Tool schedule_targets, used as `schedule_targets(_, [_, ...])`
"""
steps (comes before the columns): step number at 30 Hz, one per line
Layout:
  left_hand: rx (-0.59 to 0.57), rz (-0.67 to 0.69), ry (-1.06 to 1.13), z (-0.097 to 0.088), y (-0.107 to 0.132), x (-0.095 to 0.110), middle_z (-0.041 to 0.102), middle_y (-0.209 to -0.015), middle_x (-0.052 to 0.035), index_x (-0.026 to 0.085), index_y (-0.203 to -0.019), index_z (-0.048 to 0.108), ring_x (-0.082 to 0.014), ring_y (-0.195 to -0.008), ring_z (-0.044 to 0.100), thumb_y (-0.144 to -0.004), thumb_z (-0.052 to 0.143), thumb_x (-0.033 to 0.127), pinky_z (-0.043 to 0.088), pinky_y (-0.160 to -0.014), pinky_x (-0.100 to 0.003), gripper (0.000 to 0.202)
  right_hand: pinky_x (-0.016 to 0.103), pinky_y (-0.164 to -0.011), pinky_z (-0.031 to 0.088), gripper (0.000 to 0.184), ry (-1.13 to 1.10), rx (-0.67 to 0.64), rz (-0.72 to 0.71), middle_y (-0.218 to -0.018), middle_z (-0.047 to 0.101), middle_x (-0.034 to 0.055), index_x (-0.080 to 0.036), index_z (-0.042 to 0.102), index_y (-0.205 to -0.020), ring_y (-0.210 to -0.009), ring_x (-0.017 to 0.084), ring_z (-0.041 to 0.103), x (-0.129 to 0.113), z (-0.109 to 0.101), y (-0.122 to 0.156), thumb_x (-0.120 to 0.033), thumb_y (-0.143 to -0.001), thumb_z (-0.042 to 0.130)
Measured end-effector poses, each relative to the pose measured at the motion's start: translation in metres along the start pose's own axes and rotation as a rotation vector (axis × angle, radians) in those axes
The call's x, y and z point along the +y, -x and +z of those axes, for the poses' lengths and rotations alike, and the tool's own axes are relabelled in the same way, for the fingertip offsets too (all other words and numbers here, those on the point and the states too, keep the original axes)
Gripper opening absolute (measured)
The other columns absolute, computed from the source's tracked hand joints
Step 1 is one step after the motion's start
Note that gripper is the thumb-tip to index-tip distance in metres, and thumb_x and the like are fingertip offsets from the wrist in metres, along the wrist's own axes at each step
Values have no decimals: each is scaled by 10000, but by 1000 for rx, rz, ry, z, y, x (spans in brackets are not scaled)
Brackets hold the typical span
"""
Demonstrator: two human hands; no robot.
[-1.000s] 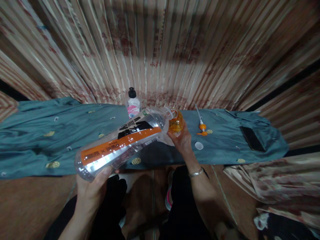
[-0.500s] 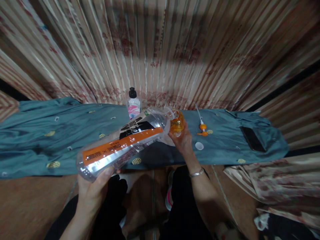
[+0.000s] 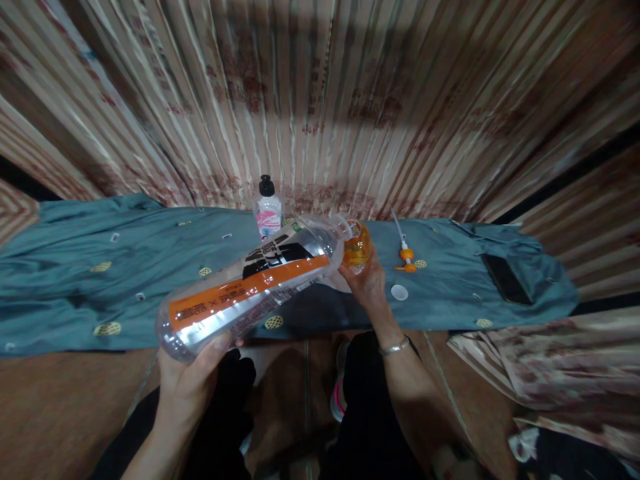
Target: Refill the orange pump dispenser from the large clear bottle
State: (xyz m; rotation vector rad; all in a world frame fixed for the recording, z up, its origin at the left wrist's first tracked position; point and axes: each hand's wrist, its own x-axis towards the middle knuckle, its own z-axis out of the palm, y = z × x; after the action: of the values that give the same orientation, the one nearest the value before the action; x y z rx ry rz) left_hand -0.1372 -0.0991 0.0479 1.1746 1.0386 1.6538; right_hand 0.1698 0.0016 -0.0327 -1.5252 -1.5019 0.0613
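Note:
My left hand (image 3: 193, 377) is closed around the base of a large clear plastic bottle (image 3: 250, 283) with an orange, black and silver label. The bottle is tilted, its mouth toward the right and higher than its base in the picture. My right hand (image 3: 369, 280) grips a small orange bottle (image 3: 356, 245), partly hidden by the fingers. The big bottle's mouth meets the top of the orange bottle; whether liquid passes between them I cannot make out. An orange pump head (image 3: 407, 256) with a clear tube lies right of my right hand, near a round white cap (image 3: 399, 292).
A clear bottle with black cap and pink label (image 3: 268, 212) stands behind the large bottle. A black phone (image 3: 507, 279) lies at the right on the teal cloth (image 3: 150, 253) covering the narrow table. Behind hangs a pleated, patterned curtain (image 3: 300, 100).
Almost nothing differs. Both hands and the two bottles have shifted very slightly to the right in the picture, still mouth to mouth.

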Motion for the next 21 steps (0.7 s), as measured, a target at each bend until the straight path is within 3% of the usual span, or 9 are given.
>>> schedule_targets(4, [3,-13,-9,-3,1,-1,814,-975,-75,210,-1095,802,-240,-681,719,-747,906,343,648,-519,-336,387,629,-1114,570,909,-6,5,-5,-1465,666,218,-183,462,-1534,-1351,403,666,3,0,0,-776,-880,678])
schedule_targets(11, [12,-7,-8,-2,0,-3,812,-945,-72,205,-1099,805,-248,-657,722,-739,907,357,636,-514,-342,404,630,-1130,554,878,-29,-19,26,-1468,662,228,-162,475,-1518,-1359,400,661,2,-2,0,-688,-869,745])
schedule_targets(21, [11,3,-10,2,-1,3,808,-948,-80,198,-1086,795,-233,-638,709,-720,907,357,615,-505,-321,415,665,-1119,554,908,-17,-18,38,-1458,668,233,-164,444,-1532,-1367,418,653,1,0,0,-712,-864,725])
